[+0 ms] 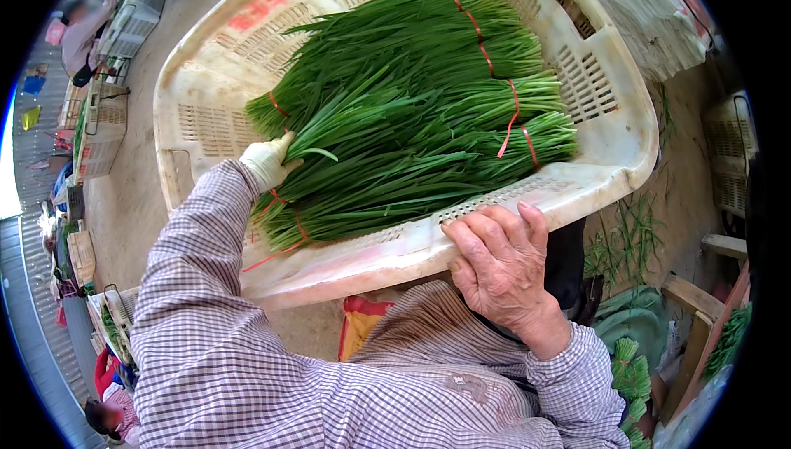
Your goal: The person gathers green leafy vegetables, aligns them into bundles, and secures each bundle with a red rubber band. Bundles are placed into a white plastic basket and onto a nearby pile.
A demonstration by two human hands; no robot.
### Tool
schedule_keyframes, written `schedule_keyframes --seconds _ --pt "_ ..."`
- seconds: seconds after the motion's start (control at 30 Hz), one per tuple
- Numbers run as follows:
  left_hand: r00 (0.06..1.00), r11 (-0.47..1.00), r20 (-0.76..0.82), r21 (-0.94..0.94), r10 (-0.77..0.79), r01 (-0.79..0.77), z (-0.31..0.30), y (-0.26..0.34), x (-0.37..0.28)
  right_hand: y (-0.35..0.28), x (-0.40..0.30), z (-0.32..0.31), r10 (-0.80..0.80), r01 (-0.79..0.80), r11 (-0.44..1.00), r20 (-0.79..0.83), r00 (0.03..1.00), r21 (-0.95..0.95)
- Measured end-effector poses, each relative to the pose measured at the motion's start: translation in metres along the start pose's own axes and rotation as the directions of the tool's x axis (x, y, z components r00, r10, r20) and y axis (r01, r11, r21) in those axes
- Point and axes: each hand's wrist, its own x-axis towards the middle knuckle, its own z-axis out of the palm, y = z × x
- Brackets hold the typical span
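Note:
A large off-white plastic basket (pixel 346 285) with slotted walls stands before me, tilted in view. Bundles of garlic chives (pixel 408 47), bound with red ties (pixel 529 147), lie inside it side by side. Their cut ends face both left and right. My left hand (pixel 267 163), in a pale glove, grips the leafy end of one chive bundle (pixel 352 116) at the basket's left side. Bare, my right hand (pixel 503 260) holds the near rim, its fingers curled over the edge and the thumb below.
More tied chive bundles (pixel 631 375) sit at lower right, near a green round seat or lid (pixel 636 319) and wooden bars (pixel 692 294). Loose chives (pixel 624 236) litter the floor. Stacked crates (pixel 102 134) line the left, where two people (pixel 83 35) are visible.

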Motion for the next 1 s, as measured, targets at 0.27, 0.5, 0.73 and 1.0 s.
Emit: schedule_keyframes --seconds 0.27,0.5,0.73,1.0 --pt "0.998 0.998 -0.033 -0.050 0.047 -0.048 0.047 0.009 0.034 0.000 -0.001 0.000 0.014 -0.013 0.999 -0.027 1.000 0.032" --pt "0.962 0.978 0.192 0.120 -0.193 0.172 0.048 -0.012 0.048 0.002 -0.005 0.020 0.031 -0.001 0.993 -0.262 0.965 0.116" --pt "0.984 0.953 0.147 0.298 -0.096 0.049 -0.052 -0.003 0.044 0.028 -0.056 -0.022 0.133 -0.032 0.964 -0.377 0.917 0.262" --pt "0.961 0.519 -0.183 -0.812 0.208 -0.267 -0.135 0.200 -0.015 0.212 -0.315 -0.188 0.768 -0.792 0.607 0.212 0.605 0.061"
